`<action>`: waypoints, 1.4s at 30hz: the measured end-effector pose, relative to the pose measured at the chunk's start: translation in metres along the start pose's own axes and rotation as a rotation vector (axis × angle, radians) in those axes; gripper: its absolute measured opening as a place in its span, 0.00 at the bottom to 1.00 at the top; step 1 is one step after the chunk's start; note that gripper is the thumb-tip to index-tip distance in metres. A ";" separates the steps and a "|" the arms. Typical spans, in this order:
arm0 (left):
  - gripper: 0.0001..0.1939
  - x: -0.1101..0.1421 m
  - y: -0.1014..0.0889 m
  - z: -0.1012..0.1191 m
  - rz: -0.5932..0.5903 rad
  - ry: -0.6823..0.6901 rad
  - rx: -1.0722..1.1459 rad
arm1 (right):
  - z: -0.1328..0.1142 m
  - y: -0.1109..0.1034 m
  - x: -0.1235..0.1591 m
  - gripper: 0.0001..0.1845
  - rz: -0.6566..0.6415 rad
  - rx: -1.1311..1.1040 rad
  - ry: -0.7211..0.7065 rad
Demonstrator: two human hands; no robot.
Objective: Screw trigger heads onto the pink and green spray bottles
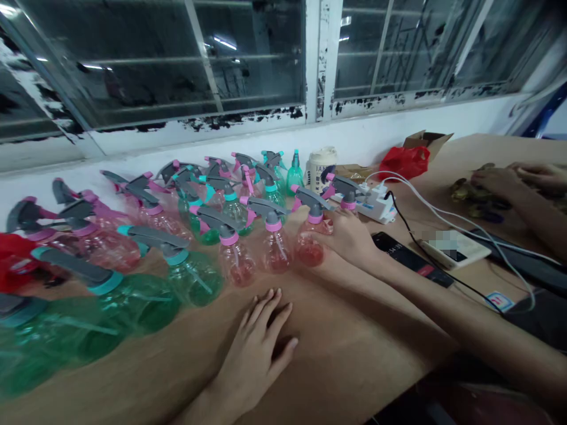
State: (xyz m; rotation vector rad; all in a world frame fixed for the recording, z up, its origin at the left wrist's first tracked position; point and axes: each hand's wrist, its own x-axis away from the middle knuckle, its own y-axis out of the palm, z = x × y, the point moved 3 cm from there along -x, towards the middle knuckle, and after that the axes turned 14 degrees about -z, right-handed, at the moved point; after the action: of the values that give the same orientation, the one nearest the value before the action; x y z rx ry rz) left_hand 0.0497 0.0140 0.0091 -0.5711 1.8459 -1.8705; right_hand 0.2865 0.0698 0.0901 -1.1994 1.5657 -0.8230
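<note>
Here a reddish spray bottle point(310, 254) stands in the right hand point(349, 235)

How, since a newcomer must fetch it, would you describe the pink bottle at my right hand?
Below the windows, spray bottles crowd the table. Find the pink-collared bottle at the front right. The right hand touches it, unlike its two pink-collared neighbours to the left.

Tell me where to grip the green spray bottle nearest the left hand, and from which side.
Likely the teal collar of that green spray bottle, from the near side: it's narrower than the rounded body, bare tabletop lies in front, and other bottles flank it.
</note>
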 end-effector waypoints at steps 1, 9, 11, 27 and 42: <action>0.23 0.000 0.000 0.000 -0.003 -0.002 0.001 | -0.001 0.001 -0.001 0.23 0.001 0.006 0.005; 0.23 -0.001 0.000 0.000 -0.007 0.004 0.006 | -0.001 0.006 -0.007 0.26 0.021 0.030 0.006; 0.23 -0.001 0.001 0.000 0.000 0.003 0.008 | -0.001 0.008 -0.007 0.28 0.035 0.033 0.008; 0.22 -0.010 -0.011 0.005 -0.015 -0.017 -0.115 | 0.024 0.001 0.026 0.19 0.172 -0.106 -0.125; 0.31 -0.081 -0.081 -0.013 -0.106 -0.302 -0.421 | 0.092 -0.024 0.026 0.30 0.277 0.007 0.089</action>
State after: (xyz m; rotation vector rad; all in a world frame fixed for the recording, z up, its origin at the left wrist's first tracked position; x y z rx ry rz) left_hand 0.1058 0.0713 0.0918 -1.0476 2.0344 -1.3593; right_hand 0.3801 0.0415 0.0758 -0.9240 1.7528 -0.7069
